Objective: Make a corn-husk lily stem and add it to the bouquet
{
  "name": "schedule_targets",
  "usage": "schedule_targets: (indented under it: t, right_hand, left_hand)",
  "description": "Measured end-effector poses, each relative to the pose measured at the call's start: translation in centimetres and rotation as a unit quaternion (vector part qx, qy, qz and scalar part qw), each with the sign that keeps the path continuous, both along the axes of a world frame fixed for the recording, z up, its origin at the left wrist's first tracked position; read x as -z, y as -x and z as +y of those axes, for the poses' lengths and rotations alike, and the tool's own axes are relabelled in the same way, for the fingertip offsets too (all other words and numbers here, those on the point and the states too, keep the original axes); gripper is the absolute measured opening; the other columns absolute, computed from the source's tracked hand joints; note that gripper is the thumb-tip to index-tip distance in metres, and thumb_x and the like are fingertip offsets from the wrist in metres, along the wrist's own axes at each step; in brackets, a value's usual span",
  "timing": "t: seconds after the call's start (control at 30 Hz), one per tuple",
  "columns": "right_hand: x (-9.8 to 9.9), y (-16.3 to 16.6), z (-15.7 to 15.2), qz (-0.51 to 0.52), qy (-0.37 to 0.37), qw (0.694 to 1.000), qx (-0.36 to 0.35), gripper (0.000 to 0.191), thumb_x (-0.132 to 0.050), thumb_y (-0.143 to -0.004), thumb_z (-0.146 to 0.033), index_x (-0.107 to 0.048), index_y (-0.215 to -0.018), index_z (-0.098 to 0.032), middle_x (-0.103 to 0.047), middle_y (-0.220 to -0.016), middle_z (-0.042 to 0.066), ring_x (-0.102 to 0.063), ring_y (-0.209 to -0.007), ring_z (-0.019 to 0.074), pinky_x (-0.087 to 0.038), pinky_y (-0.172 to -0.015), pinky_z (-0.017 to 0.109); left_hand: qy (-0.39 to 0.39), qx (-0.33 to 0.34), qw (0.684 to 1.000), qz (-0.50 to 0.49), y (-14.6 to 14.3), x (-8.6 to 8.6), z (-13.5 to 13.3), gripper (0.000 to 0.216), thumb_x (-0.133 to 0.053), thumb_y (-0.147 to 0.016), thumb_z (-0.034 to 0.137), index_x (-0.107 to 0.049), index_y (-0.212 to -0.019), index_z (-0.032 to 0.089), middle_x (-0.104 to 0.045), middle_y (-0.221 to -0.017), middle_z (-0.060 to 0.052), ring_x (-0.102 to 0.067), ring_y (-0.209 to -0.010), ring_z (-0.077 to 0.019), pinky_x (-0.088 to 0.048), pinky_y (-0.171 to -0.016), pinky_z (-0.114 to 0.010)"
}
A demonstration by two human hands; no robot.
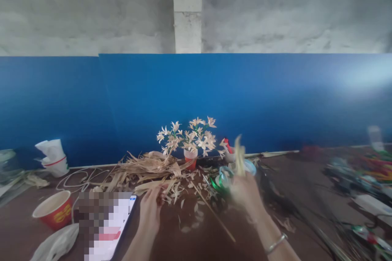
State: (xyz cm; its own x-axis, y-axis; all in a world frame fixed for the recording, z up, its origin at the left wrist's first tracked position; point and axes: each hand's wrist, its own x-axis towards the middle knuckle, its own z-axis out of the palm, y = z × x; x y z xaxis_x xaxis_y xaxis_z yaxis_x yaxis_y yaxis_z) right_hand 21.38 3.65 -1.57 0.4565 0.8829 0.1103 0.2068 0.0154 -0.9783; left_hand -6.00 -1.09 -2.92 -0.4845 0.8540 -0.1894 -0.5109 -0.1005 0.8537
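My right hand point(245, 191), smeared by motion, is closed round a pale dried husk strip point(239, 159) that points upward from the fist. Its wrist wears a silver bangle point(276, 244). My left hand point(152, 203) rests at the front edge of a pile of dried husks point(143, 169); its fingers are curled, and what lies between them is hidden. Behind both hands, an orange-and-white pot point(190, 163) holds husk flowers point(190, 136) on green stems. Small petal-shaped scraps point(176, 192) lie between the hands, beside a thin stick point(217, 215).
A phone point(114, 228) lies left of my left hand, with a red paper bowl point(53, 210) and white cable point(80, 179) farther left. White cups point(55, 157) stand by the blue partition point(171, 89). Rolls of tape or ribbon point(225, 175) sit near my right hand; blurred clutter point(364, 171) covers the right.
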Motion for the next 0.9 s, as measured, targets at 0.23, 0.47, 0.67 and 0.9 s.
schedule_targets:
  t: [0.23, 0.47, 0.67, 0.9]
  right_hand:
    - [-0.3, -0.5, -0.1, -0.285, -0.029, 0.955, 0.076, 0.053, -0.058, -0.066, -0.034, -0.051, -0.111, -0.008, -0.056, -0.105, 0.022, -0.049, -0.103, 0.0373, -0.038, -0.083, 0.047]
    - [-0.4, 6.7, -4.1, -0.147, -0.082, 0.937, -0.305, 0.028, -0.047, -0.079, -0.036, -0.068, -0.074, -0.017, -0.066, -0.072, 0.004, -0.059, -0.068, 0.0179, -0.045, -0.062, 0.026]
    - [1.2, 9.7, -5.4, -0.06, 0.008, 0.935, -0.351, 0.025, -0.058, -0.071, -0.034, -0.067, -0.06, -0.014, -0.063, -0.053, 0.0, -0.056, -0.054, 0.0141, -0.04, -0.049, 0.021]
    - [0.5, 8.7, -5.4, -0.155, -0.138, 0.937, -0.28, 0.017, -0.051, -0.076, -0.024, -0.064, -0.066, -0.017, -0.063, -0.068, 0.003, -0.057, -0.067, 0.0162, -0.044, -0.064, 0.025]
  left_hand:
    - [-0.005, 0.162, 0.987, -0.001, -2.8, -0.1, -1.0, 0.021, -0.075, -0.055, 0.029, -0.062, -0.063, 0.015, -0.07, -0.07, -0.006, -0.05, -0.048, -0.0065, -0.037, -0.046, -0.017]
    - [-0.033, 0.201, 0.978, 0.037, -4.6, -0.7, -2.1, 0.028, -0.075, -0.056, 0.035, -0.056, -0.054, 0.015, -0.058, -0.057, 0.002, -0.044, -0.047, -0.0055, -0.031, -0.045, -0.016]
    - [-0.021, 0.238, 0.97, 0.034, -5.7, -0.1, -2.4, 0.033, -0.076, -0.054, 0.038, -0.051, -0.055, 0.017, -0.049, -0.05, 0.006, -0.042, -0.045, -0.0067, -0.032, -0.047, -0.018]
    - [0.005, 0.217, 0.975, -0.047, -5.4, 0.3, -2.2, 0.027, -0.075, -0.055, 0.035, -0.055, -0.057, 0.017, -0.046, -0.046, 0.006, -0.04, -0.042, -0.006, -0.031, -0.044, -0.018]
